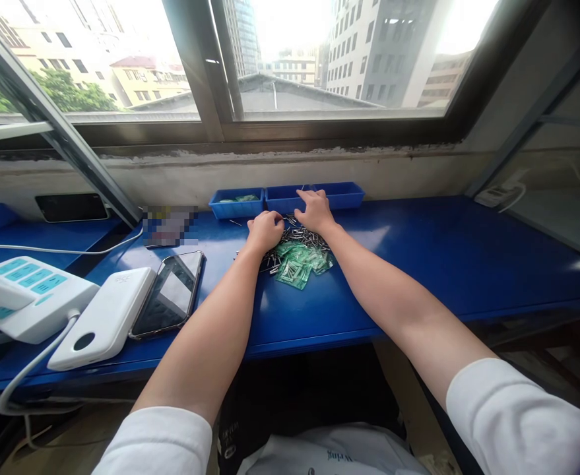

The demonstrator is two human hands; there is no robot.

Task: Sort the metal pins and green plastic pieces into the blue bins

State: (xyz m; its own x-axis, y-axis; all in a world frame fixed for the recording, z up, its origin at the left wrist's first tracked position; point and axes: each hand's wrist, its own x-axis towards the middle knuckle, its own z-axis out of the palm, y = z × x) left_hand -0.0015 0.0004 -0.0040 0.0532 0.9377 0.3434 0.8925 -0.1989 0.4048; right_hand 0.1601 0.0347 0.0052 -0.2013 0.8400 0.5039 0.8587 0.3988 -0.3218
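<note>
My left hand (266,231) is curled at the left edge of a pile of small dark metal pins or screws (309,236), its fingertips bent inward. Whatever they hold, if anything, is hidden. Over the pile's far side, in front of the middle blue bin (284,198), my right hand (315,211) has its thumb and forefinger apart. A thin light sliver shows by its forefinger, too small to name. Small clear packets with green print (297,264) lie on the near side of the pile, with metal pieces inside them.
The left blue bin (237,204) contains green packets; the right blue bin (342,196) adjoins the middle one. On the blue table (443,264), a phone (171,293), white power bank (104,320) and power strip (35,290) with cables lie to the left. A window wall bounds the back.
</note>
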